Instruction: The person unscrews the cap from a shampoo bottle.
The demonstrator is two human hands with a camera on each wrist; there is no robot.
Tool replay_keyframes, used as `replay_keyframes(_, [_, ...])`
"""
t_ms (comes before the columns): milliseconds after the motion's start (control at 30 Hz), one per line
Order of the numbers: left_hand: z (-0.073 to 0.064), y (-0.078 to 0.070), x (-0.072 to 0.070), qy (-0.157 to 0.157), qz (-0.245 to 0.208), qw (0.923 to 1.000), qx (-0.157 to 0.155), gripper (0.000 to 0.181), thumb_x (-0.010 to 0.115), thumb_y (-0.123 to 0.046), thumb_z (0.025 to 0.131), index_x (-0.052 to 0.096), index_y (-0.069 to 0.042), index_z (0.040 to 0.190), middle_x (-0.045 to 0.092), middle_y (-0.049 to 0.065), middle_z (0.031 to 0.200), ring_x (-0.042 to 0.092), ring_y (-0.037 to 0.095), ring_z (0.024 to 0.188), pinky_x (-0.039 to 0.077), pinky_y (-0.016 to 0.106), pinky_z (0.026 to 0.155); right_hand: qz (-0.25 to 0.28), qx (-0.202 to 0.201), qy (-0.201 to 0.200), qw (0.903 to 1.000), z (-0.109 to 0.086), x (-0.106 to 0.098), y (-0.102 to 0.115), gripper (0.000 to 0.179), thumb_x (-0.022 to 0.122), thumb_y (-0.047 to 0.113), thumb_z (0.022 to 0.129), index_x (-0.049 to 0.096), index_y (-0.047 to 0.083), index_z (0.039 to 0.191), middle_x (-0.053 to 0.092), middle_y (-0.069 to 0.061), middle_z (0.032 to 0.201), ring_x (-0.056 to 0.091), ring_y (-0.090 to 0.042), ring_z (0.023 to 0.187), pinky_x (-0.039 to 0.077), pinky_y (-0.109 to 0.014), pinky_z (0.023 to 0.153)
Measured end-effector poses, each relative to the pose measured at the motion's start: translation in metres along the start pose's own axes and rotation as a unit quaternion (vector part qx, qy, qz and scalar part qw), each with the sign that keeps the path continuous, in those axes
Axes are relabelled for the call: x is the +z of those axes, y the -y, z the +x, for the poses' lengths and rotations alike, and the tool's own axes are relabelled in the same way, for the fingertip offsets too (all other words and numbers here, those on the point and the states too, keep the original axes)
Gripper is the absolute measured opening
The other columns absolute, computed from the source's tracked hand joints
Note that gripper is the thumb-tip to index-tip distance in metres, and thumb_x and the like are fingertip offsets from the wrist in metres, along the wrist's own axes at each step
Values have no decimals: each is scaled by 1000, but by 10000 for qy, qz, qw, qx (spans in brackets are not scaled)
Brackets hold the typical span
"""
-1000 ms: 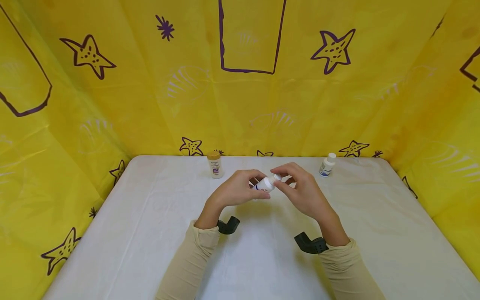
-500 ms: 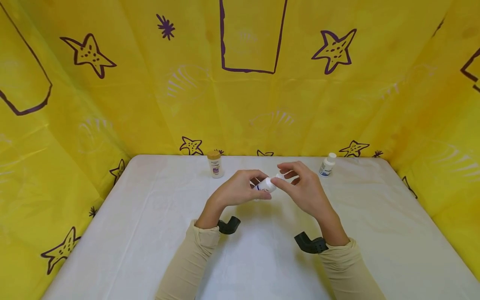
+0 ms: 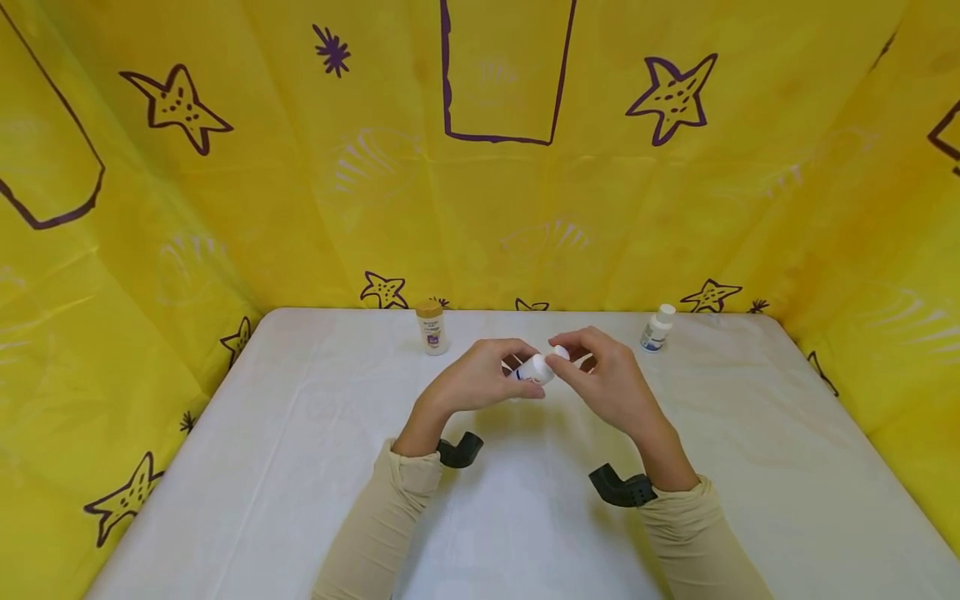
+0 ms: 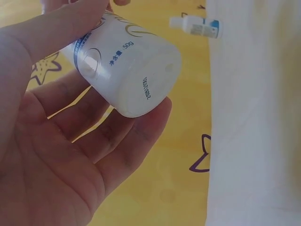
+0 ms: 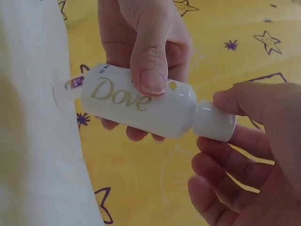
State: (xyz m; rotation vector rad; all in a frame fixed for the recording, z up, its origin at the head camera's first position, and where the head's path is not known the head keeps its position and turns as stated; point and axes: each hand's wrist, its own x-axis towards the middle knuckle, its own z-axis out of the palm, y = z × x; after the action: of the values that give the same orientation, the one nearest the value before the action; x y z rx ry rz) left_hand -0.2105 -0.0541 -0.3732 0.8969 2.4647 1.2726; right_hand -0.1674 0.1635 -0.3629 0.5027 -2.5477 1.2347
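Observation:
My left hand (image 3: 474, 377) grips a small white Dove bottle (image 5: 124, 101), thumb on one side and fingers on the other. The bottle is held tilted above the table, its neck pointing to my right hand (image 3: 609, 385). In the right wrist view, the thumb and fingers of my right hand pinch the white cap (image 5: 214, 121) at the bottle's neck. Whether the cap is threaded tight or loose, I cannot tell. The left wrist view shows the bottle's base (image 4: 148, 87), printed with small digits.
Toward the back of the white table (image 3: 315, 467) stand two upright bottles: a yellow-lidded one (image 3: 432, 329) at the left and a white-capped one (image 3: 657, 329) at the right. A yellow patterned curtain (image 3: 480, 217) hangs behind and along the sides.
The right fingers have shifted on the cap: the index finger lifted away half a second ago and is now back against it. The left hand and bottle stay almost still.

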Motion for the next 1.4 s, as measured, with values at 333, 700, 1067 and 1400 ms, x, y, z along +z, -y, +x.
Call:
replay_keyframes(333, [1, -1, -1, -34, -66, 10000, 4, 34, 83, -31, 86, 70, -21, 115, 71, -5, 100, 66, 15, 93, 56, 29, 78, 359, -795, 151, 9961, 0, -2, 0, 28, 71, 3, 94, 71, 10, 120, 70, -6, 114, 63, -15, 98, 57, -25, 78])
replay_keyframes(700, [1, -3, 2, 23, -160, 9999, 14, 35, 83, -31, 86, 71, -21, 117, 71, -6, 99, 66, 14, 93, 56, 29, 79, 257, -107, 43, 9996, -1, -3, 0, 38, 75, 19, 93, 64, 9, 128, 63, -11, 117, 58, -25, 104, 53, -35, 83])
replay_keyframes(1067, [2, -3, 5, 15, -11, 9999, 99, 37, 84, -33, 85, 71, -21, 116, 71, -6, 96, 66, 18, 93, 56, 28, 76, -107, 493, 202, 9985, -2, -4, 2, 25, 74, 30, 95, 69, 10, 109, 64, -6, 97, 59, -19, 90, 51, -30, 77])
replay_keyframes(1400, [3, -1, 4, 19, -71, 9999, 100, 37, 84, -30, 85, 71, -18, 118, 72, -4, 99, 66, 12, 91, 57, 28, 76, 49, -187, 112, 9997, 0, -7, 1, 22, 77, 15, 92, 71, 8, 112, 66, -5, 101, 58, -15, 91, 52, -25, 75])
